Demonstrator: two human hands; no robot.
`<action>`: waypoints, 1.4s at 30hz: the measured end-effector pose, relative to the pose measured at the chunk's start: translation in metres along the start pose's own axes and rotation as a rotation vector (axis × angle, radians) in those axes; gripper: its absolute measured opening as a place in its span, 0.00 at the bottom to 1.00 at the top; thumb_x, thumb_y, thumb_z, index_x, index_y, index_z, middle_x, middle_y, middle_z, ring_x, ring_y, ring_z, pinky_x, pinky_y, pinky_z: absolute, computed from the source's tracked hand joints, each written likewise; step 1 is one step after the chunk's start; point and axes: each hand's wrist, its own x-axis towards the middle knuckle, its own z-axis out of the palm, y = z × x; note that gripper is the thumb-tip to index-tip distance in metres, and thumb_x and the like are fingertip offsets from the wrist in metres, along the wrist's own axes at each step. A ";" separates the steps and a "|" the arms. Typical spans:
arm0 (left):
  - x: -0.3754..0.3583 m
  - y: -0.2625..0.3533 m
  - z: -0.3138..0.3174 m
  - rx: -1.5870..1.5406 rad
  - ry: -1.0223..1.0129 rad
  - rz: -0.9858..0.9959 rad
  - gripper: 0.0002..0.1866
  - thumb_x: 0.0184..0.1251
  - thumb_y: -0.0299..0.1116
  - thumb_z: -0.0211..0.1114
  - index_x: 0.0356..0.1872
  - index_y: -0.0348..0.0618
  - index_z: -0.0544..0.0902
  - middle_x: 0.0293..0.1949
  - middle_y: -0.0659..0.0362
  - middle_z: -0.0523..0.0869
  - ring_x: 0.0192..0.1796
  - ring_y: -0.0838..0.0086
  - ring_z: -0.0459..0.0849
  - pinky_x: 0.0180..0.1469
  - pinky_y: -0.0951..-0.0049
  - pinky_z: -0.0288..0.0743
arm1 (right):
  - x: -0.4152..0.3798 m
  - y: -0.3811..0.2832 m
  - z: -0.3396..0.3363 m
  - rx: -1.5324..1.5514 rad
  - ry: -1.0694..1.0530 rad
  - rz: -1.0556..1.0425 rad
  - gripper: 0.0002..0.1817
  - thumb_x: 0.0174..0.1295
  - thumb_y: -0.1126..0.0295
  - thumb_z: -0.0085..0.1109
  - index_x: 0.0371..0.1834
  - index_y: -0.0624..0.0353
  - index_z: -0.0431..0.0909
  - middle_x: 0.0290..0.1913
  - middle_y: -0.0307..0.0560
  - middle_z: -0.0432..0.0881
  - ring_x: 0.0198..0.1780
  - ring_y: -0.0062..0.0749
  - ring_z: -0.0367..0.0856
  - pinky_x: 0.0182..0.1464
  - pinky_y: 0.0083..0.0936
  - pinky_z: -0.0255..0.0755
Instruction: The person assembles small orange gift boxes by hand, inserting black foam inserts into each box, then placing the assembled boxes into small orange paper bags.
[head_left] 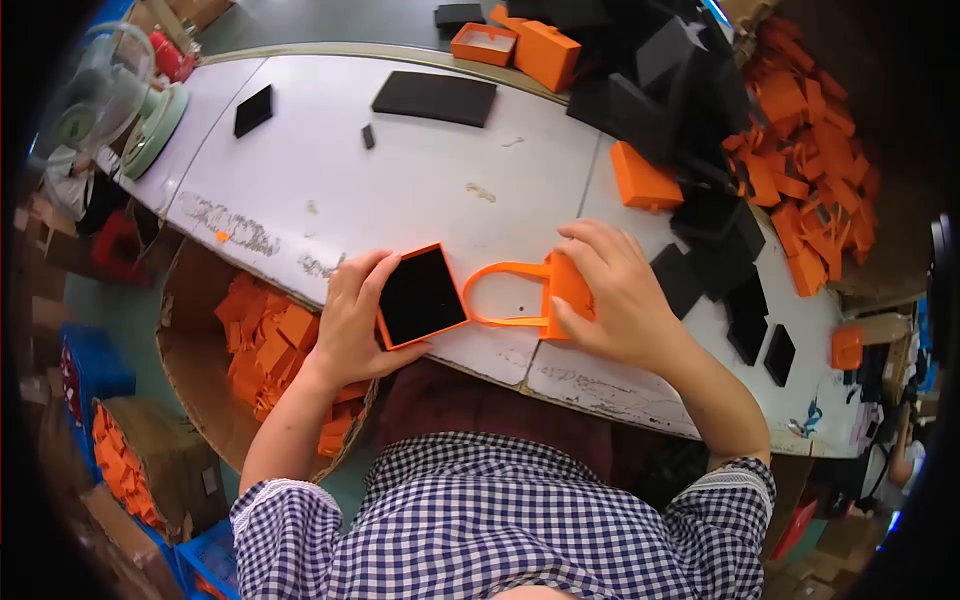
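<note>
My left hand is closed around a small square orange box, gripping it by its left and lower edges. A black pad fills the inside of that box, its dark face up. To the right, my right hand has its thumb and fingers closed on an orange box part with a ribbon loop. The loop points left, and its rounded end comes right up to the orange box. Part of the right-hand piece is hidden under my fingers.
The white worktable carries a long black foam block and several black pads. Orange boxes pile up at right. Below the table's left edge stands a carton of orange pieces. A fan sits far left.
</note>
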 end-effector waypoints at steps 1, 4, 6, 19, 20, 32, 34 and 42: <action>-0.003 -0.003 -0.001 -0.028 0.023 0.000 0.60 0.44 0.51 0.87 0.77 0.37 0.64 0.70 0.43 0.71 0.69 0.46 0.72 0.72 0.49 0.67 | 0.013 0.001 0.011 -0.040 -0.082 0.045 0.21 0.58 0.69 0.68 0.52 0.67 0.78 0.61 0.60 0.78 0.65 0.56 0.75 0.71 0.50 0.66; -0.010 -0.007 -0.008 -0.250 -0.014 -0.097 0.68 0.41 0.48 0.91 0.82 0.39 0.56 0.75 0.43 0.66 0.73 0.47 0.71 0.75 0.51 0.66 | 0.035 0.005 0.043 -0.149 -0.165 0.052 0.10 0.55 0.75 0.65 0.39 0.66 0.78 0.47 0.55 0.80 0.55 0.52 0.79 0.60 0.46 0.73; -0.010 -0.010 -0.005 -0.250 -0.019 -0.067 0.70 0.39 0.46 0.92 0.83 0.39 0.54 0.74 0.44 0.69 0.73 0.50 0.72 0.75 0.52 0.68 | 0.039 0.004 0.048 0.118 -0.006 0.138 0.08 0.56 0.76 0.63 0.38 0.65 0.78 0.43 0.54 0.82 0.50 0.50 0.81 0.53 0.42 0.74; 0.003 0.011 -0.003 -0.903 0.099 -0.250 0.68 0.41 0.36 0.91 0.83 0.38 0.54 0.69 0.48 0.75 0.72 0.58 0.75 0.75 0.56 0.70 | -0.041 0.021 -0.022 -0.203 -0.265 0.093 0.21 0.46 0.67 0.79 0.32 0.60 0.73 0.73 0.61 0.72 0.79 0.60 0.63 0.75 0.47 0.64; 0.008 0.022 -0.008 -1.017 0.077 -0.225 0.69 0.40 0.36 0.92 0.84 0.38 0.52 0.70 0.49 0.74 0.73 0.60 0.75 0.76 0.56 0.69 | -0.039 0.022 -0.026 0.001 -0.297 0.168 0.24 0.43 0.67 0.83 0.31 0.59 0.72 0.73 0.62 0.72 0.76 0.58 0.67 0.71 0.45 0.68; 0.033 0.047 -0.007 -0.709 -0.144 0.099 0.68 0.42 0.39 0.91 0.84 0.42 0.54 0.66 0.45 0.79 0.69 0.55 0.80 0.75 0.57 0.71 | -0.049 -0.005 -0.030 0.454 -0.163 0.056 0.31 0.37 0.64 0.91 0.32 0.56 0.70 0.72 0.63 0.73 0.67 0.52 0.79 0.60 0.39 0.80; 0.029 0.050 -0.001 -0.619 -0.155 0.047 0.74 0.39 0.45 0.93 0.85 0.44 0.49 0.77 0.40 0.66 0.78 0.48 0.68 0.79 0.52 0.65 | -0.048 -0.017 -0.018 0.409 -0.109 0.099 0.31 0.38 0.64 0.91 0.33 0.56 0.71 0.72 0.64 0.72 0.68 0.53 0.79 0.62 0.41 0.80; 0.012 0.070 0.008 -0.705 -0.240 0.039 0.76 0.42 0.56 0.90 0.85 0.40 0.44 0.83 0.35 0.47 0.85 0.40 0.47 0.81 0.44 0.53 | -0.045 -0.030 0.031 0.582 -0.059 -0.053 0.38 0.42 0.59 0.91 0.52 0.58 0.75 0.75 0.65 0.67 0.74 0.60 0.70 0.71 0.48 0.73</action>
